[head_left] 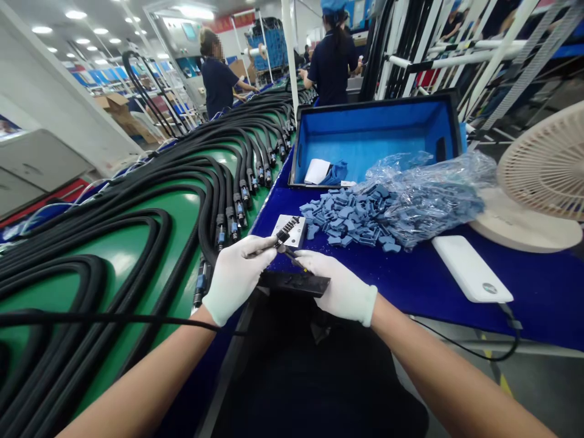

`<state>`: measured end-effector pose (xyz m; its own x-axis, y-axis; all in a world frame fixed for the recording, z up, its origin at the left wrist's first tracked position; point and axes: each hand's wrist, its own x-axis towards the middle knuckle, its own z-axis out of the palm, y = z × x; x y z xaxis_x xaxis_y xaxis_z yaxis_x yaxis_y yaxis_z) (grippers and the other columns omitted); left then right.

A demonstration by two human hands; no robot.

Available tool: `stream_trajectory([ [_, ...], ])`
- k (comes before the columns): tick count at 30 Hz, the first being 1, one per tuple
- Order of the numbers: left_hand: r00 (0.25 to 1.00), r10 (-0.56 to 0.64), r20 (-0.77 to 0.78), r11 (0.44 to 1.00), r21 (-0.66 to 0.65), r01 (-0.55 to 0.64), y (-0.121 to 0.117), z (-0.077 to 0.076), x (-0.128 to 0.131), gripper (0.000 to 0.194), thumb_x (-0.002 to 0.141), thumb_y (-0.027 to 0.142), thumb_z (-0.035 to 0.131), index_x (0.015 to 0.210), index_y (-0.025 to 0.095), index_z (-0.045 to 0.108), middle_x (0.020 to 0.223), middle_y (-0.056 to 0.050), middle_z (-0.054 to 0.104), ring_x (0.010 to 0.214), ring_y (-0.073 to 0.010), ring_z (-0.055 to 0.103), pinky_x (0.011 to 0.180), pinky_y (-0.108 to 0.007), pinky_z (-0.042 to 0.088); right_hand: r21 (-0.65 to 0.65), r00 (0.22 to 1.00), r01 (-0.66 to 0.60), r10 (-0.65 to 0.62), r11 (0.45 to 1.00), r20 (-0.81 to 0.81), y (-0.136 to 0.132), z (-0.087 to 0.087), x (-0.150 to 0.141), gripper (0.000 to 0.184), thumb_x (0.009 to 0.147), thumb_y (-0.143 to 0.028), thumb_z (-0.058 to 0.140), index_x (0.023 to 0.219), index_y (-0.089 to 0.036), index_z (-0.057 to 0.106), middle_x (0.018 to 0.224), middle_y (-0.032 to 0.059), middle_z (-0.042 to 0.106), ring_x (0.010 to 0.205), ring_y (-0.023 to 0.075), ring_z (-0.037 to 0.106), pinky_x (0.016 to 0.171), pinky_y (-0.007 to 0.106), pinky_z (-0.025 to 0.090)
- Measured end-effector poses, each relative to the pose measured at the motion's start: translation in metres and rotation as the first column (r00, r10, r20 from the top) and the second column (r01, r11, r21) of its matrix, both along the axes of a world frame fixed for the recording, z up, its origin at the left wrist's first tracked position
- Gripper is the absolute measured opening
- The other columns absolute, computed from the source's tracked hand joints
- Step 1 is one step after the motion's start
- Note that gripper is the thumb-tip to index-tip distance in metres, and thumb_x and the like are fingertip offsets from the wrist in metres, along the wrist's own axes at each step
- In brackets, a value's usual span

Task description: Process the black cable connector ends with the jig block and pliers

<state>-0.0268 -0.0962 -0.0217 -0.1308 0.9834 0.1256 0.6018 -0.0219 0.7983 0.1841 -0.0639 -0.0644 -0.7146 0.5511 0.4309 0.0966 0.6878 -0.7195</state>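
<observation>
One connector piece: slim, black, ribbed toward its far end, with metallic glints, tilted up and to the right in front of a pale metal block at the near edge of a blue table. One left hand, white-gloved, fingers closed around the connector piece's near end. One right hand, white-gloved, curled around a slender dark tool with a yellow mark, its tip at the connector piece. Right of the block: a heap of small blue clips.
</observation>
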Motion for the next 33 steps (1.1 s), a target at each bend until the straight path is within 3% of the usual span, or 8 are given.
stream_trajectory([
  [9,0.969,-0.054,-0.243,0.958,0.261,0.119,0.001,-0.018,-0.001,0.024,0.092,0.033,0.063,0.108,0.025,0.079,0.104,-0.004,0.073,0.096,-0.0211,0.068,0.09,-0.031,0.053,-0.088,0.994,0.107,-0.106,0.99,0.02,-0.004,-0.007,0.0,0.041,0.081,0.002,0.048,0.109,-0.02,0.068,0.117,0.0095,0.068,0.11,0.0221,0.064,0.105,0.041,0.052],
  [14,0.953,-0.014,-0.303,0.954,0.281,0.103,0.002,-0.029,-0.001,0.025,0.093,0.034,0.062,0.11,0.028,0.079,0.108,-0.004,0.072,0.098,-0.0213,0.068,0.09,-0.03,0.053,-0.094,0.996,0.086,-0.083,0.992,0.043,-0.004,-0.006,0.002,0.041,0.08,0.001,0.051,0.107,-0.025,0.067,0.114,0.0061,0.068,0.116,0.0235,0.061,0.111,0.044,0.048],
  [18,0.955,-0.024,-0.297,0.954,0.278,0.11,0.0,-0.03,0.002,0.025,0.093,0.035,0.062,0.109,0.027,0.079,0.109,-0.004,0.072,0.099,-0.0209,0.069,0.093,-0.03,0.053,-0.065,0.991,0.116,-0.111,0.991,0.079,-0.004,-0.008,0.003,0.036,0.077,0.003,0.047,0.098,-0.02,0.063,0.109,0.0084,0.066,0.105,0.0223,0.062,0.101,0.04,0.052],
  [23,0.987,-0.104,-0.122,0.991,0.074,0.113,0.012,-0.009,-0.002,0.041,0.093,0.045,0.062,0.125,0.023,0.073,0.118,-0.005,0.074,0.109,-0.0256,0.069,0.101,-0.034,0.051,0.002,0.96,0.203,-0.2,0.979,0.195,-0.003,-0.015,0.003,0.019,0.078,-0.004,0.052,0.089,-0.019,0.057,0.097,0.0079,0.064,0.089,0.0215,0.06,0.085,0.037,0.052],
  [26,0.963,-0.268,-0.032,0.962,-0.068,0.266,0.036,0.007,-0.009,0.052,0.094,0.054,0.057,0.132,0.02,0.07,0.125,-0.007,0.073,0.116,-0.0302,0.066,0.104,-0.037,0.049,-0.031,0.945,0.261,-0.249,0.965,0.213,-0.004,-0.016,0.003,0.008,0.085,-0.014,0.055,0.09,-0.02,0.056,0.094,0.007,0.064,0.084,0.0207,0.06,0.076,0.034,0.05],
  [29,0.922,-0.386,0.035,0.913,-0.128,0.388,0.057,0.011,-0.011,0.052,0.089,0.056,0.063,0.123,0.018,0.075,0.124,-0.007,0.074,0.116,-0.031,0.067,0.103,-0.035,0.05,-0.11,0.927,0.338,-0.311,0.935,0.208,-0.006,-0.017,0.003,0.021,0.083,-0.011,0.056,0.102,-0.02,0.057,0.097,0.0068,0.067,0.084,0.0209,0.063,0.074,0.032,0.05],
  [31,0.925,-0.36,0.123,0.916,-0.141,0.376,0.065,0.008,-0.01,0.053,0.085,0.055,0.068,0.122,0.018,0.075,0.118,-0.007,0.076,0.108,-0.0294,0.07,0.096,-0.034,0.053,-0.165,0.925,0.366,-0.339,0.916,0.171,-0.007,-0.017,0.003,0.039,0.081,-0.007,0.055,0.118,-0.019,0.055,0.104,0.0084,0.069,0.09,0.0221,0.065,0.08,0.033,0.051],
  [33,0.917,-0.34,0.209,0.912,-0.164,0.376,0.069,0.003,-0.008,0.052,0.084,0.053,0.07,0.122,0.018,0.074,0.112,-0.007,0.077,0.097,-0.0266,0.072,0.086,-0.032,0.056,-0.213,0.935,0.35,-0.324,0.912,0.147,-0.007,-0.018,0.004,0.045,0.082,-0.006,0.055,0.125,-0.018,0.054,0.107,0.0096,0.07,0.094,0.0227,0.067,0.086,0.034,0.051],
])
